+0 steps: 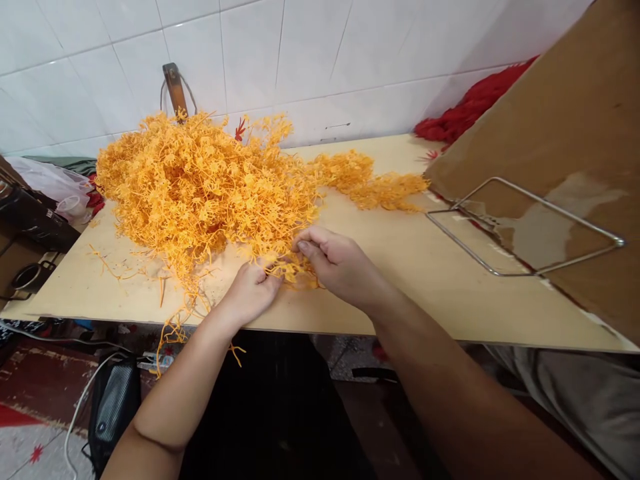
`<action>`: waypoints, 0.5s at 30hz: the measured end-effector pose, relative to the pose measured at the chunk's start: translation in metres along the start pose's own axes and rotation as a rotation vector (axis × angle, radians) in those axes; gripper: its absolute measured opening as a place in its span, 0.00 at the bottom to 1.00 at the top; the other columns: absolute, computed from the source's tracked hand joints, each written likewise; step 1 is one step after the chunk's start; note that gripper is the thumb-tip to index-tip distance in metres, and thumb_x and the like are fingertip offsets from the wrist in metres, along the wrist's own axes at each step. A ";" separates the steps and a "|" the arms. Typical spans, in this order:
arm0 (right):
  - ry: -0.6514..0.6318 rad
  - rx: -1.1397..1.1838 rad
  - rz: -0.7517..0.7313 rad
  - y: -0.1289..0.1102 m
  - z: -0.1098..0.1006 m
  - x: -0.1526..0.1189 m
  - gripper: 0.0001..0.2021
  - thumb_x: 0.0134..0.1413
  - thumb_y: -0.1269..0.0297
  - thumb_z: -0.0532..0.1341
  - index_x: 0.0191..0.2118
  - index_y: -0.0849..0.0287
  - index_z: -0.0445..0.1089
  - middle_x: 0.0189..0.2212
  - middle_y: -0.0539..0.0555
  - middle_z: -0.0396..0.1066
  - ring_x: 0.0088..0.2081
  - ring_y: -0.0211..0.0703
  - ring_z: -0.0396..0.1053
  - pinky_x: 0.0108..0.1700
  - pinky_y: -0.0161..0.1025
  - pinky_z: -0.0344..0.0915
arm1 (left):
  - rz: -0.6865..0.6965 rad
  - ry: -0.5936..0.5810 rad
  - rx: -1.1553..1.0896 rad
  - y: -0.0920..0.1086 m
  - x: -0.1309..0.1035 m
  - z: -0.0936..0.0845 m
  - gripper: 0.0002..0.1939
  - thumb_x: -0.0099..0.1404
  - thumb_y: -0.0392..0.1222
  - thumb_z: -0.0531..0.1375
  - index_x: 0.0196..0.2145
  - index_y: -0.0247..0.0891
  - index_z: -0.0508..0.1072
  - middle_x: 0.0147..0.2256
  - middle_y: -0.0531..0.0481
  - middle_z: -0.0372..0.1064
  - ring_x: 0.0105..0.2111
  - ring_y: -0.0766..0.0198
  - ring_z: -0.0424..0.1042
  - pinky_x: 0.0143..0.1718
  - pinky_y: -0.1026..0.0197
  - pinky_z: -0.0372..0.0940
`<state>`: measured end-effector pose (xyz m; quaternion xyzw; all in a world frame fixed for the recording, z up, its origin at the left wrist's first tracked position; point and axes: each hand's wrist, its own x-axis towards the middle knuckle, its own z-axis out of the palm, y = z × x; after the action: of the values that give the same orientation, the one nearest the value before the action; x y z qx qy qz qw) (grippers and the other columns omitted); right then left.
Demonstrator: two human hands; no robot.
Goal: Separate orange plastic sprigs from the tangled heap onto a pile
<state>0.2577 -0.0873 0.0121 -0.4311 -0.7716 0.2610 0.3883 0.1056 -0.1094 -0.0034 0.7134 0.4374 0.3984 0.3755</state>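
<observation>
A big heap of orange artificial flower sprigs (200, 187) covers the left and middle of the tabletop. At its near edge, my left hand (254, 291) is closed around a small orange sprig (289, 268), its fingertips partly hidden. My right hand (333, 259) is pinched, thumb against forefinger, at the right side of the same sprig. Behind my hands, a row of orange sprigs (370, 183) lies on the table, stretching to the right from the heap.
A diamond-shaped metal wire frame (493, 272) and a leaning cardboard sheet (565, 153) stand at right, red material (470, 107) behind them. A wooden-handled tool (175, 90) rises behind the heap. Loose stems hang over the table's (400, 293) front edge. A black speaker-like box (114, 407) sits below left.
</observation>
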 end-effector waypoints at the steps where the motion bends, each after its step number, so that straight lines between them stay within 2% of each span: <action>1: 0.042 0.014 0.034 0.001 0.003 0.002 0.08 0.53 0.68 0.50 0.26 0.58 0.61 0.20 0.49 0.61 0.23 0.35 0.57 0.26 0.34 0.54 | 0.026 0.001 0.015 0.001 0.001 0.001 0.10 0.57 0.31 0.48 0.30 0.37 0.69 0.31 0.51 0.68 0.36 0.65 0.65 0.43 0.62 0.58; 6: 0.183 0.101 0.129 0.010 0.017 0.023 0.06 0.50 0.71 0.52 0.26 0.59 0.62 0.20 0.48 0.60 0.24 0.36 0.58 0.28 0.36 0.55 | 0.026 0.055 0.059 0.004 0.000 0.005 0.09 0.58 0.33 0.46 0.24 0.38 0.61 0.23 0.53 0.60 0.28 0.68 0.60 0.34 0.63 0.56; 8: 0.331 0.087 0.184 0.020 0.008 0.036 0.06 0.48 0.74 0.53 0.24 0.59 0.62 0.20 0.47 0.60 0.24 0.35 0.57 0.30 0.36 0.55 | -0.025 0.081 0.009 0.004 -0.006 0.004 0.09 0.59 0.35 0.47 0.22 0.38 0.59 0.20 0.55 0.55 0.24 0.69 0.57 0.30 0.64 0.54; 10: 0.531 0.107 0.310 0.032 -0.011 0.045 0.08 0.47 0.77 0.54 0.22 0.60 0.61 0.20 0.47 0.59 0.24 0.32 0.57 0.30 0.37 0.54 | -0.103 0.072 -0.097 0.003 -0.013 -0.001 0.09 0.58 0.38 0.47 0.22 0.38 0.58 0.18 0.56 0.52 0.21 0.70 0.53 0.27 0.65 0.52; 11: 0.585 0.168 0.388 0.037 -0.021 0.046 0.09 0.47 0.78 0.53 0.21 0.61 0.60 0.19 0.47 0.59 0.22 0.31 0.56 0.28 0.36 0.53 | -0.150 0.071 -0.158 0.002 -0.017 -0.004 0.08 0.58 0.39 0.48 0.22 0.38 0.59 0.18 0.57 0.51 0.20 0.71 0.52 0.25 0.65 0.51; 13: 0.577 0.384 0.455 0.038 -0.038 0.043 0.10 0.49 0.77 0.52 0.21 0.60 0.60 0.17 0.46 0.57 0.19 0.28 0.53 0.24 0.35 0.50 | -0.238 0.116 -0.265 0.000 -0.019 -0.011 0.06 0.56 0.39 0.49 0.23 0.37 0.61 0.16 0.58 0.50 0.18 0.72 0.49 0.23 0.65 0.48; 15: 0.422 0.603 0.439 0.029 -0.043 0.032 0.08 0.51 0.73 0.53 0.23 0.59 0.61 0.17 0.46 0.57 0.18 0.29 0.53 0.21 0.33 0.50 | -0.278 0.188 -0.360 0.001 -0.016 -0.014 0.04 0.54 0.37 0.49 0.26 0.36 0.62 0.16 0.59 0.50 0.17 0.74 0.48 0.22 0.66 0.46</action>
<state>0.2960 -0.0418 0.0267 -0.4961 -0.4545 0.4574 0.5815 0.0882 -0.1217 -0.0010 0.5278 0.4864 0.4789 0.5055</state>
